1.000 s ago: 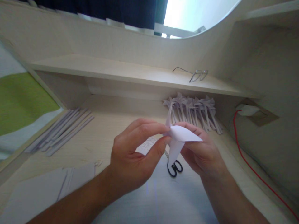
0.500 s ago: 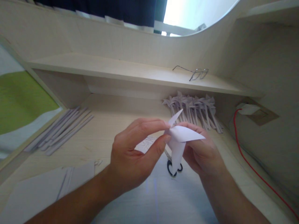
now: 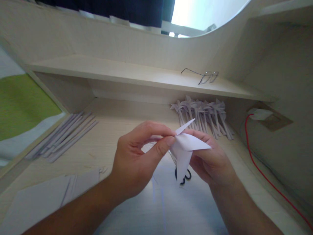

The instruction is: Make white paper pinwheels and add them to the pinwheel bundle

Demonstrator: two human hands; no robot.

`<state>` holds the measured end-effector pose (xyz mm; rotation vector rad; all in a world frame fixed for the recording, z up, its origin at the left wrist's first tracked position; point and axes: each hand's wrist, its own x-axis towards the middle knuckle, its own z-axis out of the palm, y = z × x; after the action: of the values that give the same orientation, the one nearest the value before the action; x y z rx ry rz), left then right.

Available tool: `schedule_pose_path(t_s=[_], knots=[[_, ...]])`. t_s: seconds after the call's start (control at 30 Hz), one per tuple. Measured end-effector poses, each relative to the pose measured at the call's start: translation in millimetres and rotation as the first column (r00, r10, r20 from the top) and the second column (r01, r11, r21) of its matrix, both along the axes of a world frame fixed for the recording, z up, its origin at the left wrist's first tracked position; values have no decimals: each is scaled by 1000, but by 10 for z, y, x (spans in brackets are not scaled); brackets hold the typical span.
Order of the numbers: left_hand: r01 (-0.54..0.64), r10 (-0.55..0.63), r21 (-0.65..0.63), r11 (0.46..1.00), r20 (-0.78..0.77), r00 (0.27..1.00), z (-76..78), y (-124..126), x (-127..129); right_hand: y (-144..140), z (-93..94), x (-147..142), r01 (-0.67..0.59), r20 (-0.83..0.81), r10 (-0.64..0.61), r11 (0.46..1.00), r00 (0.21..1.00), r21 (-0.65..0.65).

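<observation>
Both hands pinch a folded white paper piece above the bench.

Left hand [image 3: 133, 163] and right hand [image 3: 212, 160] each have fingers clamped on the paper piece [image 3: 186, 147], held over black-handled scissors [image 3: 182, 174]; finished paper pinwheels [image 3: 202, 114] lie behind.

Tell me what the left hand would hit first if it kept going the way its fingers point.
The left hand points right, and its thumb and fingers already pinch the folded white paper piece. Straight on behind that paper is the right hand, which holds it from the other side. Depth between them is hard to judge.
</observation>
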<state>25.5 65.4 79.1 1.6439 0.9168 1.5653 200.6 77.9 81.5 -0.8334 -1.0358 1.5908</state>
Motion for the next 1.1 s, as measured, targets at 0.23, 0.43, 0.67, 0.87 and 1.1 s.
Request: schedule_pose_path(t_s=[0.23, 0.43, 0.67, 0.87, 1.1], knots=[[-20, 20, 7, 1000, 18, 1000, -22, 3, 2, 6, -32, 5, 6, -4, -6, 1000, 1000, -2], [-18, 47, 208, 978, -136, 990, -8, -1, -35, 9, -30, 1, -7, -35, 7, 1000, 999, -7], [9, 16, 174, 985, -140, 990, 10, 5, -40, 15, -38, 22, -39, -47, 40, 999, 998, 9], [-9, 32, 184, 983, -126, 992, 9, 3, -34, 17, -47, 39, -67, -62, 66, 998, 996, -1], [-9, 43, 276, 961, -114, 993, -45, 53, -32, 17, -54, 11, -62, -111, 57, 997, 992, -35]])
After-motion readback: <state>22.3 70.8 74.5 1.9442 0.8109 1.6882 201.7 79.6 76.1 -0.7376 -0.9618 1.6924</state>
